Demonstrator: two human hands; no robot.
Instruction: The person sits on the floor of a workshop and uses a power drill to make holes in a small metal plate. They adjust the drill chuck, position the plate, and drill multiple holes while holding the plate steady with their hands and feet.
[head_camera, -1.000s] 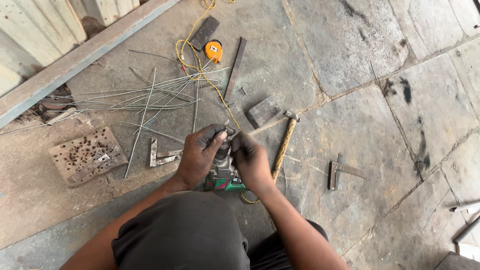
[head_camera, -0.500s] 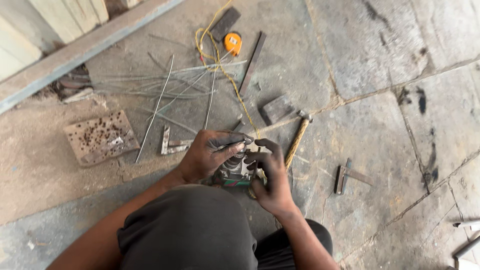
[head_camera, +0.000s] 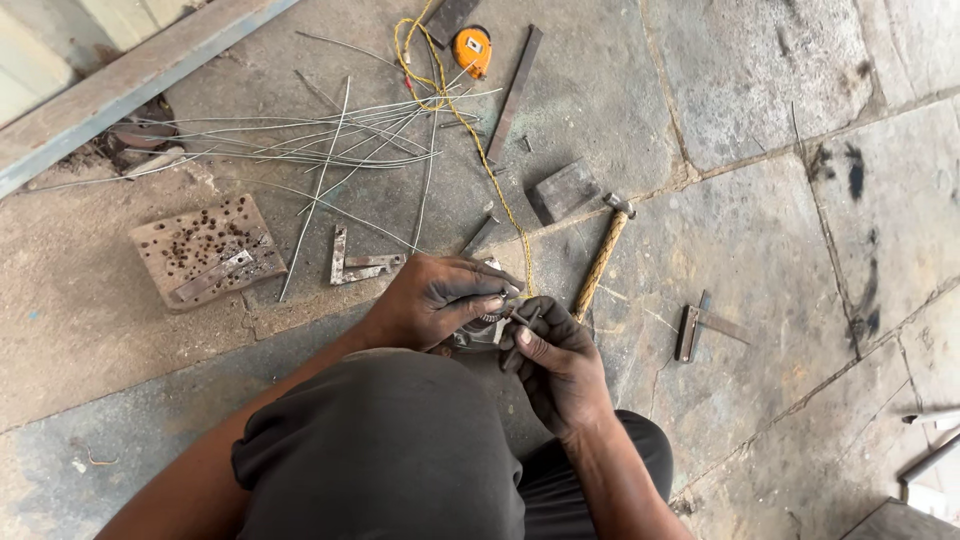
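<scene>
My left hand (head_camera: 435, 298) is closed over the top of a small grey power tool (head_camera: 478, 333) that rests on the stone floor in front of my knees. Its fingers wrap the tool's round front end. My right hand (head_camera: 556, 362) is just to the right of it, pinching a thin dark metal piece (head_camera: 524, 318) held against the tool's front. Most of the tool is hidden under both hands and my dark shirt.
A wooden-handled hammer (head_camera: 600, 262) lies just right of my hands. A yellow cord (head_camera: 478, 150) runs up to an orange tape measure (head_camera: 472, 50). Thin metal rods (head_camera: 330, 140), a holed wooden block (head_camera: 205, 250), an angle bracket (head_camera: 355, 268), a metal block (head_camera: 565, 190) and a flat bar (head_camera: 515, 95) lie around.
The green body of the tool, visible between my hands earlier, is now covered. My right hand has shifted to the tool's front, pinching the thin piece. The view has tilted slightly.
</scene>
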